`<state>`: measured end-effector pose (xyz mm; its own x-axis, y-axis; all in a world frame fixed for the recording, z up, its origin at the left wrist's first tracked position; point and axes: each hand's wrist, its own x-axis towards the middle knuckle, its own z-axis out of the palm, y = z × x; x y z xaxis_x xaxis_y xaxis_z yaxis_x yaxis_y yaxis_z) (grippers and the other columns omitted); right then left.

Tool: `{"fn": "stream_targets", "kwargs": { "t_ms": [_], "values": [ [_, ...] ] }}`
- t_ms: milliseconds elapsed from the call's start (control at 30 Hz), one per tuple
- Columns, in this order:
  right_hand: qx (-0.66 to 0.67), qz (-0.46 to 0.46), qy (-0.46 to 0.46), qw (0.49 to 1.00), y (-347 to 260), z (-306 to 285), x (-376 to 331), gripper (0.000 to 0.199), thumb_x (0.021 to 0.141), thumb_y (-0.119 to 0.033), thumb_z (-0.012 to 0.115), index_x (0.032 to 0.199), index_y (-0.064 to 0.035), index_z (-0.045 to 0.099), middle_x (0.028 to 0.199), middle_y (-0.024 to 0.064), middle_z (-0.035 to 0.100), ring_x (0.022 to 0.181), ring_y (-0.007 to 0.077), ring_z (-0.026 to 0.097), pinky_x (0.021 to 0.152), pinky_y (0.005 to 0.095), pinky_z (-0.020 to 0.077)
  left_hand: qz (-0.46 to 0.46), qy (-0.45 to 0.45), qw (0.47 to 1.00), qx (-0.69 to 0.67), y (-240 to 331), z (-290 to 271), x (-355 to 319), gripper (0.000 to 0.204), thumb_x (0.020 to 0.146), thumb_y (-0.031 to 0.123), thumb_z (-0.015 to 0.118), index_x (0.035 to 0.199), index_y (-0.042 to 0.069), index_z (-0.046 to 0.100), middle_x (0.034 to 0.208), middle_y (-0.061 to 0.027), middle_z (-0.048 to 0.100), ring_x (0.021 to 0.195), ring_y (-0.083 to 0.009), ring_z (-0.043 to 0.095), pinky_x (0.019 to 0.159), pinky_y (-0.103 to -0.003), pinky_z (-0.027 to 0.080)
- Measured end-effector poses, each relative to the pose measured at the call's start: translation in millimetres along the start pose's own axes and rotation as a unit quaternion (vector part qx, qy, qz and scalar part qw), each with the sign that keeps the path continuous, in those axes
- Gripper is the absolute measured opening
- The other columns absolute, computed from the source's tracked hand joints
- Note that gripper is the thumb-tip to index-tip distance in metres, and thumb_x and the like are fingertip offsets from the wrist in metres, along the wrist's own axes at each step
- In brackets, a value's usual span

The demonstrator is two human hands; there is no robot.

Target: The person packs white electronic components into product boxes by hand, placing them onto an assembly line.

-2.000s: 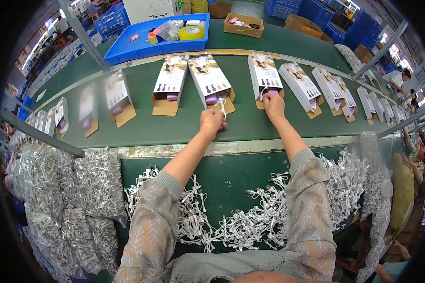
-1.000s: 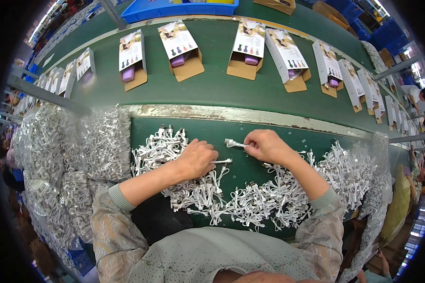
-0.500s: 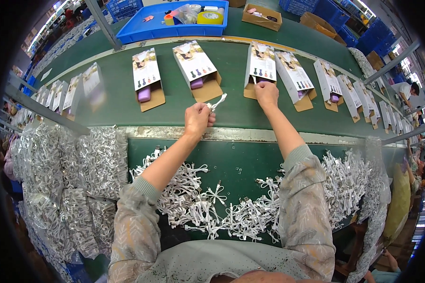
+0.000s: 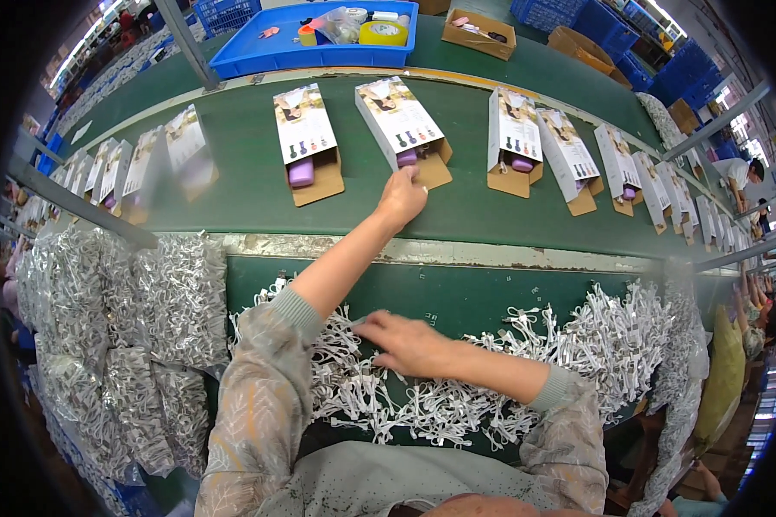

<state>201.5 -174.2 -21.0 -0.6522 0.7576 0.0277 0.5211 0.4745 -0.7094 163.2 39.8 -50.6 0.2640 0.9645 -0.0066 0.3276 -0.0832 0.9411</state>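
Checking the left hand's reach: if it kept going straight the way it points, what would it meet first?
Probably the open carton with the purple item; the left hand already sits at its flap.

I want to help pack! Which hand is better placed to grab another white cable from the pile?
Probably the right hand: it rests on the white cables, while the left hand is up at the open box.

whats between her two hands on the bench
In the head view, a worn metal rail and bare green tray floor lie between the left hand and right hand.
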Motion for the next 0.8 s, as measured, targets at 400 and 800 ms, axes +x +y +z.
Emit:
{"fn": "stream_targets", "kwargs": {
  "t_ms": [400,800],
  "values": [
    [0.079,0.225,0.207,0.949,33.4,-50.6,-2.0,0.021,0.078,-0.004,0.060,0.097,-0.0026,0.052,0.093,0.0141,0.056,0.086,0.0284,0.059,0.072,0.0346,0.0488,0.234,-0.238,0.869,0.366,4.9,-117.3,-132.3,0.049,0.069,0.012,0.070,0.113,0.003,0.052,0.112,-0.0136,0.053,0.109,-0.0307,0.048,0.092,-0.037,0.042],
    [-0.171,0.149,0.232,0.946,83.7,-71.3,13.9,0.020,0.077,-0.005,0.058,0.097,-0.0029,0.059,0.096,0.0147,0.058,0.086,0.0327,0.057,0.075,0.0406,0.0460,0.196,-0.255,0.862,0.392,6.2,-59.9,-155.1,0.023,0.073,0.021,0.065,0.085,0.003,0.058,0.081,-0.0140,0.062,0.073,-0.0341,0.061,0.066,-0.044,0.049]
  ]
}}
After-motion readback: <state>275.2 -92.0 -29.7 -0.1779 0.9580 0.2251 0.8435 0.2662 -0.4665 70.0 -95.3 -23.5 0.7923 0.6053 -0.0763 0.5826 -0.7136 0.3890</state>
